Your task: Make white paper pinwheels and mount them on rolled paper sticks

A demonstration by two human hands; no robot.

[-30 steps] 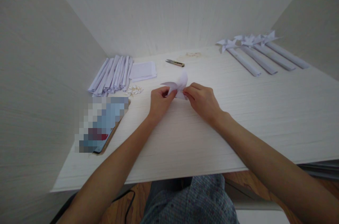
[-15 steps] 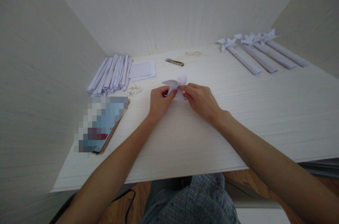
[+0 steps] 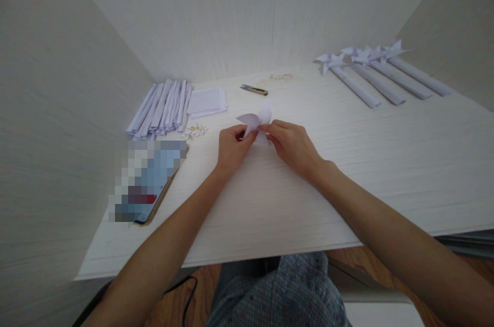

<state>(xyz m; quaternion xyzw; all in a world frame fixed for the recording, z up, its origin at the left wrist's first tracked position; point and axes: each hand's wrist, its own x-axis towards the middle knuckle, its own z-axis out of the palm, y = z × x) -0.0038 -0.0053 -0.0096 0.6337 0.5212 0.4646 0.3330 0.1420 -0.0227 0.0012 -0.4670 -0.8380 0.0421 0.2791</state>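
Over the middle of the table, both hands pinch a white paper pinwheel (image 3: 264, 113) with its blades curled inward. My left hand (image 3: 235, 148) is closed on its left side, the thumb pressed near the centre. From the other side my right hand (image 3: 292, 142) grips it, fingertips at the centre and the lower right blade. The fingers cover part of the pinwheel's middle. Just beyond it lies a pair of thread snips (image 3: 254, 90) with pointed blades.
At the left are a pile of rolled paper sticks (image 3: 164, 108), a stack of paper squares (image 3: 208, 101), small whitish bits (image 3: 195, 132) and a phone (image 3: 162, 175). Several pinwheels on paper sticks (image 3: 357, 87) lie at the back right. Walls enclose the table (image 3: 386, 167) on three sides.
The upper left blade of the pinwheel has curled slightly further inward. Both hands keep nearly the same place and grip.
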